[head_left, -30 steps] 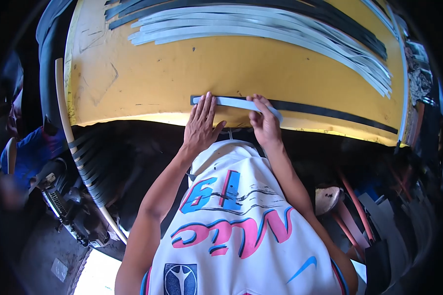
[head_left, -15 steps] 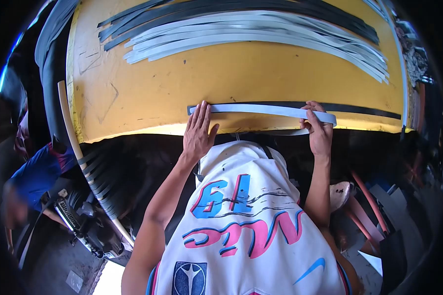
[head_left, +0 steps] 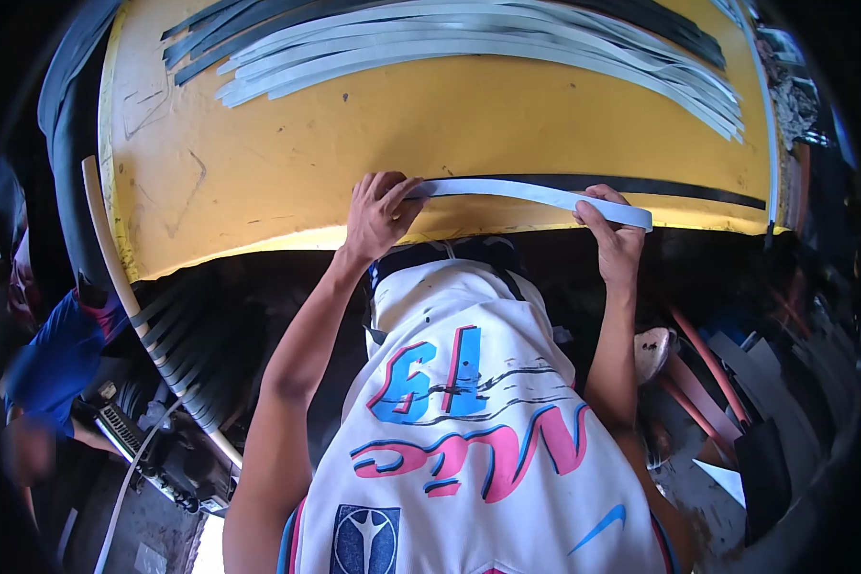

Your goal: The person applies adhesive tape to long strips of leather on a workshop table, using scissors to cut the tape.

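A white strip (head_left: 517, 189) bows slightly between my two hands at the near edge of the yellow table. My left hand (head_left: 378, 218) has its fingers curled and closed at the strip's left end, hiding that end. My right hand (head_left: 614, 234) pinches the strip near its right part, where it bends round at the table edge. Behind the white strip lies a black strip (head_left: 698, 189), flat on the table; its left end is covered by the left hand and the white strip.
On the far side of the yellow table (head_left: 258, 172) lie a pile of white strips (head_left: 488, 48) and several dark strips (head_left: 230, 38). A pole (head_left: 115, 249) hung with black strips stands at the left. Another person in a blue garment (head_left: 57, 349) is beyond it.
My left hand has gone from lying flat on the strips to curled fingers at their left end. The white strip now arches more. A thin pale strip has appeared at lower left.
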### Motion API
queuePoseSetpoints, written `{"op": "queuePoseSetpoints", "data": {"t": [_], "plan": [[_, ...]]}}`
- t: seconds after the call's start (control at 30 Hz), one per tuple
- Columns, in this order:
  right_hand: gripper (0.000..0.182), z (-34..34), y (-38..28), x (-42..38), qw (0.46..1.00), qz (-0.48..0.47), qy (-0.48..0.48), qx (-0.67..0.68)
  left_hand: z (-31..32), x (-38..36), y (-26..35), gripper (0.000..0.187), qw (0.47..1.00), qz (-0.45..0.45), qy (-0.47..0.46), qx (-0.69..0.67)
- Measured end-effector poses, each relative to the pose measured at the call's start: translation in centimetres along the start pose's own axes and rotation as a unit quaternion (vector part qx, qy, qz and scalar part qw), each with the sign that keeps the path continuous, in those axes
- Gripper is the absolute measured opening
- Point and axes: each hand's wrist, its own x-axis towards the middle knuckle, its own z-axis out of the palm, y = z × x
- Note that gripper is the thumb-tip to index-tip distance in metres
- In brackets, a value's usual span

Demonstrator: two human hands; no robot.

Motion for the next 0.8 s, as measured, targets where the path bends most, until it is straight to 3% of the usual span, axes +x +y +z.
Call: {"op": "queuePoseSetpoints", "data": {"t": [0.47, 0.67, 0.8], "plan": [[0.020, 0.0, 0.5, 0.0, 0.999, -0.016, 0.032, -0.009, 0.5, 0.4, 0.6, 0.029, 0.999, -0.004, 0.031, 0.023], [0.020, 0.0, 1.0, 0.2, 1.000, -0.020, 0.018, -0.001, 0.7, 1.3, 2.5, 0.031, 0.996, -0.035, -0.021, 0.073], [0.019, 0.2, 1.1, 0.2, 1.000, -0.017, 0.019, 0.004, 2.4, 2.3, 2.5, 0.034, 1.000, -0.006, -0.025, -0.017]]}}
